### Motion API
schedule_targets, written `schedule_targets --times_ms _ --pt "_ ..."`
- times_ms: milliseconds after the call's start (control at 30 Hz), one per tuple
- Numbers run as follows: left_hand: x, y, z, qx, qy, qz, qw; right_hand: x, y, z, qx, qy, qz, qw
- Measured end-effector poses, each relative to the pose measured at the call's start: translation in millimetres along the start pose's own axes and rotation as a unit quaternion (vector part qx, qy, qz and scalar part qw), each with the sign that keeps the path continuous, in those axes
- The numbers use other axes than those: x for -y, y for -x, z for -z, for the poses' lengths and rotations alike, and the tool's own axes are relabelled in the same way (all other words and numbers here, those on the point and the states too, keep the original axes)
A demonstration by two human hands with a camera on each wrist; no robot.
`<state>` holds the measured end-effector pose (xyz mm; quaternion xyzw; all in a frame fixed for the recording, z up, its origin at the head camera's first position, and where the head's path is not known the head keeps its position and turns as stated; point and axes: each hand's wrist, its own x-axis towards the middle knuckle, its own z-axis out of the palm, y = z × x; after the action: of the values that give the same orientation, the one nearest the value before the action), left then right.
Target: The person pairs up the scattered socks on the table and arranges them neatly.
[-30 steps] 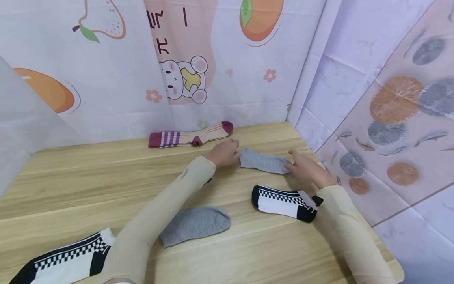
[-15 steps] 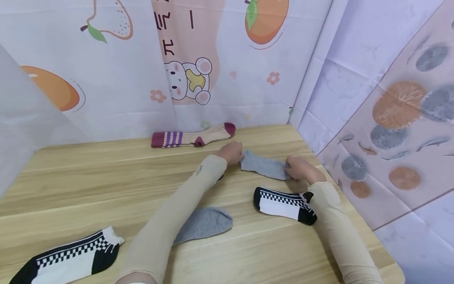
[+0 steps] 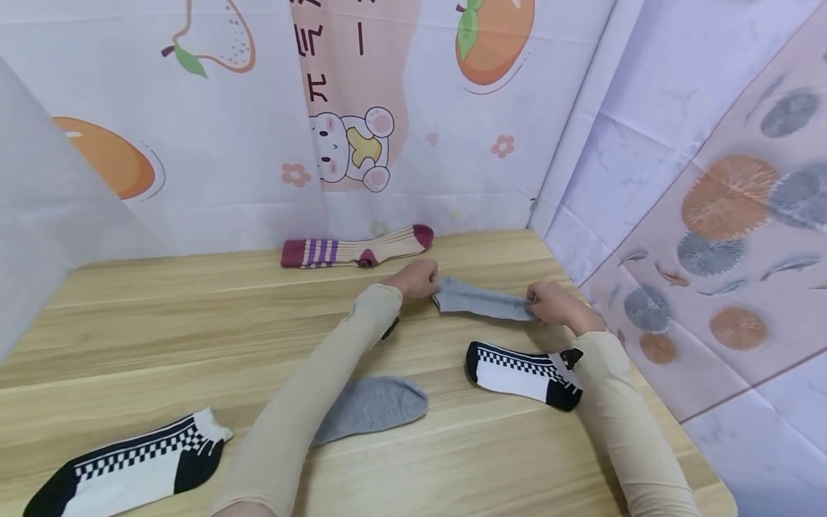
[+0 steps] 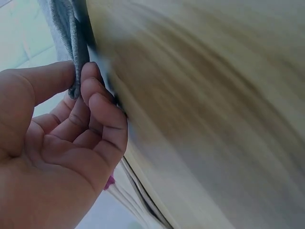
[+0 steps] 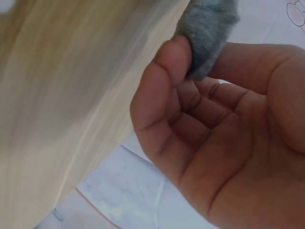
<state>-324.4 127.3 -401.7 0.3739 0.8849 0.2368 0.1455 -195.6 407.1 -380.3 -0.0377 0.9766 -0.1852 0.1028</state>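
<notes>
from where I'm standing the far grey sock (image 3: pixel 484 300) looks light, soft, floppy, left hand (image 3: pixel 416 278) and right hand (image 3: pixel 557 303) each pinching an end, best spots imo

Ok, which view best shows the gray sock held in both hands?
The head view, since it shows the gray sock spanning from the left hand to the right hand. The left wrist view catches only the end pinched there, cut off by the frame; the right wrist view, just the other end.
</notes>
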Motion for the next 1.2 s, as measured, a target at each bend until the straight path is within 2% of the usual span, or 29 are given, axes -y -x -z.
schedule_targets --times_ms 233,333,467,733,1067,1200 --pt "6.3 11.3 4.8 -0.011 0.038 0.006 0.9992 5.4 -0.4 -0.9 -0.019 0.022 0.027 0.9992" --pt "5.3 16.5 10.5 -0.023 0.050 -0.002 0.9985 7.6 -0.5 -0.4 -0.026 0.016 0.033 0.9990" --pt "5.8 25.5 15.8 -0.037 0.044 -0.018 0.9982 12.2 -1.1 -1.2 -0.025 0.010 0.045 0.9986" --pt "13.3 48.8 19.3 -0.061 0.027 -0.030 0.9973 29.6 1.4 -1.2 -0.017 0.002 0.056 0.9983" --pt "20.0 87.5 23.4 -0.081 0.061 -0.022 0.9946 54.1 7.8 -4.3 -0.046 0.031 0.097 0.9937" --pt "21.6 100.7 22.9 -0.082 0.058 -0.018 0.9947 61.6 7.8 -7.7 -0.049 0.038 0.109 0.9921"
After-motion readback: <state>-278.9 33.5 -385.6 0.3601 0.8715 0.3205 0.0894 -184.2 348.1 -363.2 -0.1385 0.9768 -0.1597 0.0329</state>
